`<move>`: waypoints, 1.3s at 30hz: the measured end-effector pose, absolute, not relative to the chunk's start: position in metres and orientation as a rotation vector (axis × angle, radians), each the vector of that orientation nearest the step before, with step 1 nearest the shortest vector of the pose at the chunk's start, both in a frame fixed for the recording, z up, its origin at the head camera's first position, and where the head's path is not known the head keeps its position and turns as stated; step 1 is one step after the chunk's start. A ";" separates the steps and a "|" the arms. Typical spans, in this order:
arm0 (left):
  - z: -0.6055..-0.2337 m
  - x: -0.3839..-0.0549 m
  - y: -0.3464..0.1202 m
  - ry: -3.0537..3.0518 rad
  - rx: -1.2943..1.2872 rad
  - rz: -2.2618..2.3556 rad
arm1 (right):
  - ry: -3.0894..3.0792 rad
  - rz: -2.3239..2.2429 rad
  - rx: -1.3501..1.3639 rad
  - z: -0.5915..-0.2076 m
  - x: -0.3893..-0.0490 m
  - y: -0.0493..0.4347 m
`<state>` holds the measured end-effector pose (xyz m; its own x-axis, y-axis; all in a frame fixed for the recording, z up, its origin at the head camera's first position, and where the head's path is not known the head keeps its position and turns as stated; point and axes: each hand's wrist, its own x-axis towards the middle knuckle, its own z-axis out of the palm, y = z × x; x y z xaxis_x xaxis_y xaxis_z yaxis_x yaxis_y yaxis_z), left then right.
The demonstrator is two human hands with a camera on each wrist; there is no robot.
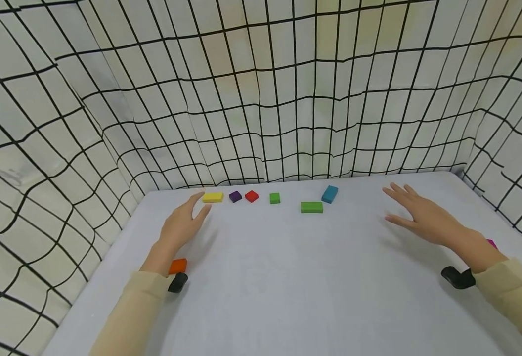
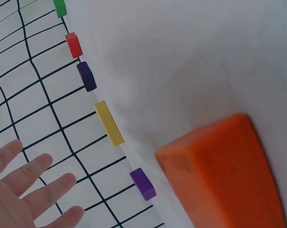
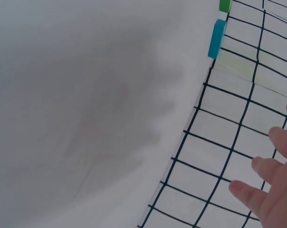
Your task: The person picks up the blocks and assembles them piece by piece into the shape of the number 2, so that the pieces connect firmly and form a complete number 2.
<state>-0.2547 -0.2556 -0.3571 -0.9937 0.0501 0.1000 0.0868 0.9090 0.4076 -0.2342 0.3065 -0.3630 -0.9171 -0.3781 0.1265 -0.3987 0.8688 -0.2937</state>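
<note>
Block (image 1: 213, 198), yellow, near left grip (image 1: 181, 226), well apart from right grip (image 1: 430, 217); both unclenched.

Yellow block (image 1: 213, 198) flat on table (image 1: 287, 277)

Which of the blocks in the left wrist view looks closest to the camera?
The orange block at lower right: it looms largest, while the yellow block, the red block and the rest look far smaller.

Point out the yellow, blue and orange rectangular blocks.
Yellow rectangular block (image 1: 213, 197), head view, middle of top face.
Blue rectangular block (image 1: 330, 193), head view, middle of top face.
Orange rectangular block (image 2: 225, 173), left wrist view, middle of visible part.
</note>
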 end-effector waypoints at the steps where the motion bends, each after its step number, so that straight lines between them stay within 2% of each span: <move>1: -0.357 -0.254 -0.256 -2.985 -0.115 -0.643 | -2.974 0.506 0.622 -0.364 -0.232 0.309; 18: -0.359 -0.236 -0.274 -3.061 -0.313 -0.672 | -3.028 0.702 0.556 -0.380 -0.206 0.356; 29: -0.363 -0.229 -0.295 -3.091 -0.450 -0.855 | -3.042 0.486 0.518 -0.392 -0.200 0.386; 39: -0.358 -0.224 -0.311 -3.190 -0.464 -0.891 | -3.086 0.429 0.395 -0.394 -0.196 0.412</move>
